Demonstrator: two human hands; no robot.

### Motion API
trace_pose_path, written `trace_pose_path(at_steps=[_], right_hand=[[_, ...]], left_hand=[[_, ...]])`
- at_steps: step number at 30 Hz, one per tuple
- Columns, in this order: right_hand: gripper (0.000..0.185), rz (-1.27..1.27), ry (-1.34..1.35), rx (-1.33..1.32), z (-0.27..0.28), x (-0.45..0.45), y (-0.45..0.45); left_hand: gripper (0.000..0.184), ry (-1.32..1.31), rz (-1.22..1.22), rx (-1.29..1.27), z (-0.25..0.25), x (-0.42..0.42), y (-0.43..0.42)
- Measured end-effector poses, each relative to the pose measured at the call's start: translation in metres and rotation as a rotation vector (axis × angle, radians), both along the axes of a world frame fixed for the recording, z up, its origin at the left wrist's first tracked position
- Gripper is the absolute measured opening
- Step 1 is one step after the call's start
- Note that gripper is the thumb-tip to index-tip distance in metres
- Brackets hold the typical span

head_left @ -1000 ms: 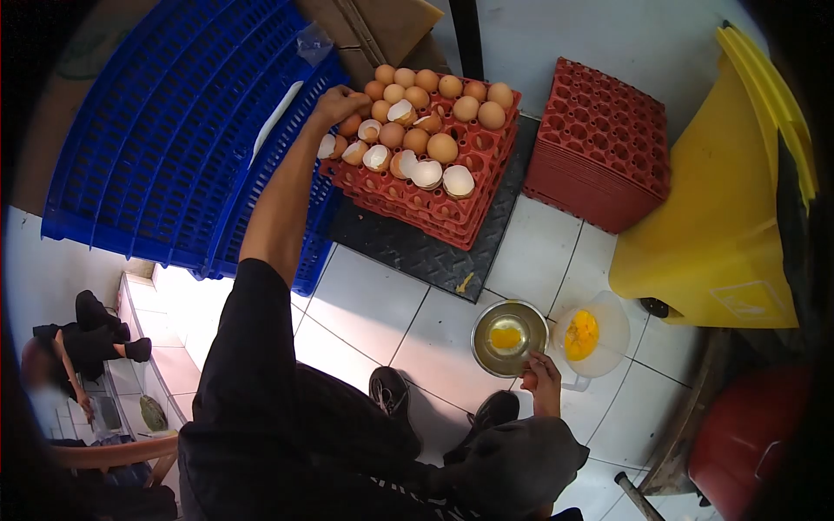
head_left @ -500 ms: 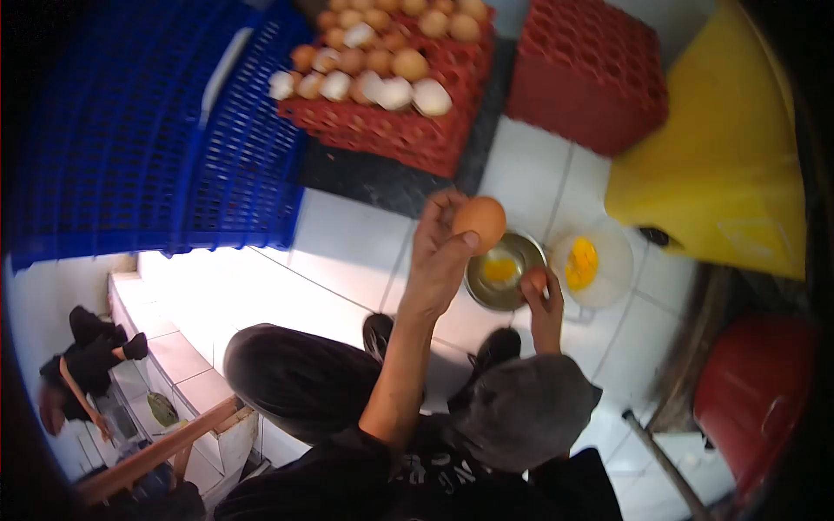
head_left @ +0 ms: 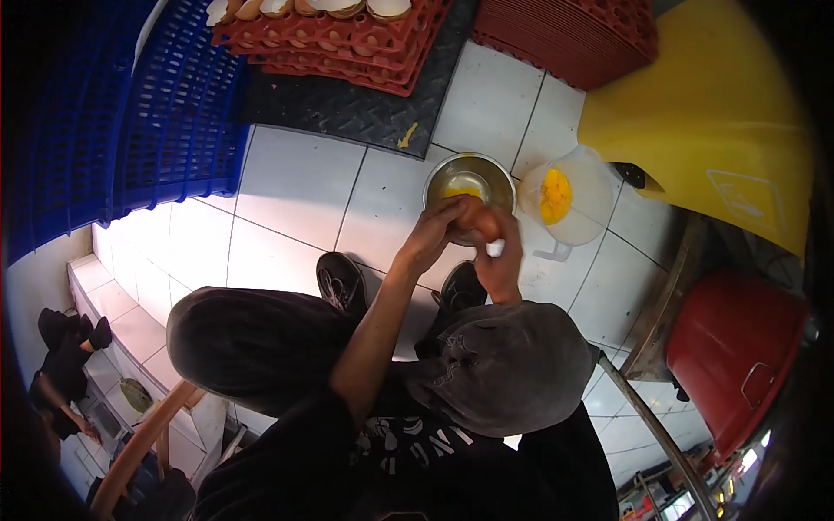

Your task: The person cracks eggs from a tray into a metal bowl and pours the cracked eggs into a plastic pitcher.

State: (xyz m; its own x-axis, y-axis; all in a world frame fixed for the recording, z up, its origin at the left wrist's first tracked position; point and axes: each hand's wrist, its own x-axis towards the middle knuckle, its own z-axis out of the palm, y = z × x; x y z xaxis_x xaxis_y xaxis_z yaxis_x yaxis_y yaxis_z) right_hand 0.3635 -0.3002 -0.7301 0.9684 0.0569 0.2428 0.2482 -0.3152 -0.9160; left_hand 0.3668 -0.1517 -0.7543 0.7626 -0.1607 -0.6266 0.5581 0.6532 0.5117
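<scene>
Both of my hands meet over the near side of a steel bowl (head_left: 432,184) on the tiled floor. My left hand (head_left: 426,239) is closed around a brown egg (head_left: 469,211). Against it, my right hand (head_left: 501,271) grips another brown-shelled piece, with a white bit (head_left: 495,248) showing below its fingers; whether that is a whole egg or a broken shell I cannot tell. Some yellow yolk (head_left: 460,187) lies inside the bowl, partly hidden by my hands. To the right stands a translucent plastic jug (head_left: 591,195) with several yolks (head_left: 555,196) in it.
Red egg trays (head_left: 347,52) with eggshells on top rest on a black mat (head_left: 347,117). Stacked red trays (head_left: 565,35) and a yellow container (head_left: 695,130) stand behind. A blue crate (head_left: 174,113) is left, a red tub (head_left: 734,347) right. Another person (head_left: 65,378) works at far left.
My left hand has lowered the egg toward the bowl, and my right hand has come in to meet it. The view has tilted, so the trays sit higher.
</scene>
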Motion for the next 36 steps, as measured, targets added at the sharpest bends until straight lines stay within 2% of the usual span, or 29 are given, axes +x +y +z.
trace_pose_path(at_steps=[2,4,6,8,10,14,16,18,20,21,23,26,29,30,32,36], right_hand=[[0.042,0.103,0.049,-0.190,0.000,0.007,0.004],[0.042,0.087,0.067,-0.155,-0.001,0.014,0.004],[0.042,-0.105,0.165,0.159,-0.001,0.015,0.004],[0.040,-0.105,0.173,0.207,-0.003,0.019,0.001],[0.040,0.091,0.042,-0.103,-0.008,0.020,-0.001],[0.038,0.123,0.086,-0.181,-0.008,0.024,0.004],[0.038,-0.063,0.460,0.395,0.000,0.027,0.007],[0.040,-0.112,0.528,0.479,-0.005,0.039,-0.002],[0.039,0.074,1.001,0.759,-0.005,0.051,-0.012],[0.039,0.072,1.000,0.762,-0.007,0.053,-0.011],[0.035,0.043,1.016,0.483,0.000,0.056,-0.004],[0.031,0.141,1.069,0.530,-0.007,0.062,-0.007],[0.034,0.253,0.974,0.497,-0.010,0.059,-0.010],[0.034,0.252,0.977,0.501,-0.011,0.058,-0.010],[0.042,0.363,0.870,0.300,-0.012,0.058,-0.012],[0.046,0.328,0.770,0.316,-0.017,0.054,-0.010]], left_hand=[[0.044,-0.042,-0.024,0.012,-0.004,0.005,0.002],[0.045,-0.036,-0.009,0.044,-0.008,0.008,0.007],[0.045,-0.008,0.003,0.074,-0.007,0.001,0.008],[0.044,0.022,0.001,0.102,0.002,0.008,0.008],[0.044,0.000,-0.004,0.073,0.004,0.011,0.007],[0.039,0.015,0.040,0.079,0.010,0.008,0.009],[0.036,0.028,0.074,0.122,0.003,0.008,0.012],[0.034,0.035,0.093,0.160,-0.005,0.009,0.013],[0.033,-0.042,0.000,0.243,-0.009,0.012,0.017],[0.033,-0.043,-0.003,0.245,-0.011,0.014,0.017],[0.041,-0.116,-0.336,0.460,0.007,0.023,0.018],[0.045,-0.213,-0.410,0.603,0.026,0.034,0.018],[0.046,-0.311,-0.352,0.623,0.016,0.032,0.024],[0.046,-0.308,-0.355,0.623,0.012,0.030,0.027],[0.049,-0.164,-0.422,0.613,0.017,0.032,0.030],[0.047,-0.149,-0.402,0.632,0.018,0.032,0.030]])
